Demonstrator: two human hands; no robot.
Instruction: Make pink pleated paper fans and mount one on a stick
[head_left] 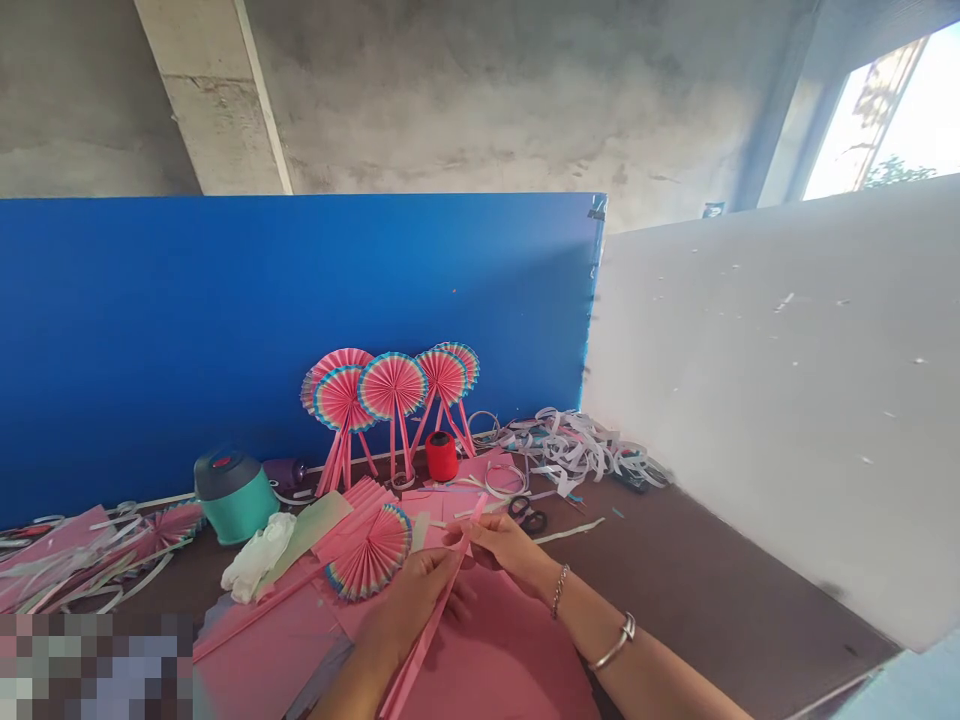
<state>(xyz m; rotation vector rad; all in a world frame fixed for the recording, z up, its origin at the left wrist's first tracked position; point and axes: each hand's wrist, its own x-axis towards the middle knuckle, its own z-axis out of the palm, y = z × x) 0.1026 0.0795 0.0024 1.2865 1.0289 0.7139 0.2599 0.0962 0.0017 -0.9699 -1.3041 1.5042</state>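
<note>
A long, narrow strip of folded pink paper (433, 632) runs slantwise between my hands. My left hand (429, 590) grips it near the middle, the thumb on top. Farther up the strip, my right hand (487, 540) pinches it between thumb and fingers. Beneath both hands lie pink paper sheets (517, 650). Just left of my left hand rests a pleated pink paper fan (371, 555) with a rainbow edge. Scissors (528, 515) with dark handles lie beyond my right wrist.
Several finished paper fans (394, 388) lean on the blue partition (225, 320). A red thread spool (442, 457) stands before them. At left are a teal container (235, 497) and crumpled white plastic (259, 555). Paper strips (570, 445) are heaped near the white wall (765, 400).
</note>
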